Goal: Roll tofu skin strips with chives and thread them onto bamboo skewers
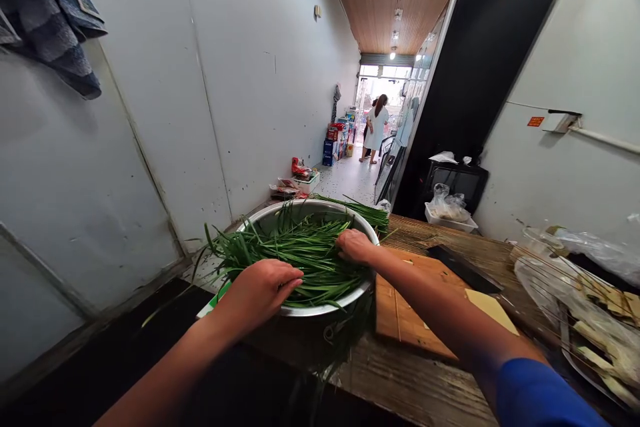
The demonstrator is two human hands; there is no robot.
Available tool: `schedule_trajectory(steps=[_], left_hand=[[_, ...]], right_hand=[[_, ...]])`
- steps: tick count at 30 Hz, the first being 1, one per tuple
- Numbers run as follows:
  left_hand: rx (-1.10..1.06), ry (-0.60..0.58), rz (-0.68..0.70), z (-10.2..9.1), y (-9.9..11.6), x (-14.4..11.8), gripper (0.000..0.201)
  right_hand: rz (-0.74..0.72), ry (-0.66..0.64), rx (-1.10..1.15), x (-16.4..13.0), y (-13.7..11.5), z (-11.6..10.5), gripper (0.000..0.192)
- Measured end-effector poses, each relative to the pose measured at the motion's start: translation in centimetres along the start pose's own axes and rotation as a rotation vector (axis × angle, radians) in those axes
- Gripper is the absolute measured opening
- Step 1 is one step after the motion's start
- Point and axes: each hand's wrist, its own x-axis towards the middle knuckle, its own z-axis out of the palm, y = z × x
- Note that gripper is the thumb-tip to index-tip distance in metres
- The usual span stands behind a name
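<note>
A wide metal bowl (280, 212) sits at the left end of a worn wooden table (400, 373) and is piled with long green chives (300, 257). My left hand (263, 287) rests palm down on the near end of the chives, fingers curled over the stalks. At the bowl's right rim, my right hand (355, 245) presses on the other end of the same bunch. To the right of the bowl lies a wooden cutting board (410, 320) with a dark cleaver (463, 268) on it.
More chives (367, 212) lie on the table behind the bowl. A wire rack with plastic bags (590, 307) fills the right side. A black cabinet (475, 80) stands beyond. A person in white (376, 128) stands far down the corridor. Cloth (47, 13) hangs top left.
</note>
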Motion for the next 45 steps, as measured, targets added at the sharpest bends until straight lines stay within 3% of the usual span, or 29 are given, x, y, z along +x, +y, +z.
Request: schedule_trajectory(steps=[5, 9, 14, 19, 24, 28, 33, 37, 41, 45], left_hand=[[0.015, 0.004, -0.017, -1.0, 0.3, 1.0, 0.025], [0.060, -0.007, -0.070, -1.7, 0.4, 2.1, 0.023], [0.074, -0.051, -0.078, -1.7, 0.6, 2.4, 0.024], [0.083, -0.081, -0.081, -1.7, 0.6, 2.3, 0.024], [0.095, -0.072, -0.089, -1.8, 0.2, 2.5, 0.024], [0.107, -0.082, -0.084, -1.6, 0.0, 2.5, 0.024], [0.118, -0.087, -0.081, -1.3, -0.1, 2.5, 0.024], [0.129, -0.104, -0.060, -1.2, 0.3, 2.7, 0.023], [0.135, -0.113, -0.054, -0.9, 0.2, 3.1, 0.023], [0.142, -0.126, -0.077, -0.5, -0.3, 3.9, 0.024]], right_hand=[[0.002, 0.092, -0.001, 0.0, 0.3, -2.5, 0.022], [0.031, 0.070, 0.079, 0.2, 1.0, -4.1, 0.024], [-0.023, 0.004, 0.151, 0.3, 1.7, -3.3, 0.022], [-0.047, 0.020, 0.180, 0.6, 2.4, -1.8, 0.026], [-0.070, 0.030, 0.169, 0.5, 2.8, -1.7, 0.023], [-0.017, 0.120, 0.094, -0.5, 1.6, -2.3, 0.022], [-0.085, -0.086, 0.098, -2.0, -0.7, -1.6, 0.023], [-0.084, -0.033, 0.091, -2.4, -1.2, -1.0, 0.018], [-0.060, 0.057, 0.084, -2.1, -0.3, -1.9, 0.021], [-0.054, -0.004, 0.125, -2.3, 0.5, -3.2, 0.020]])
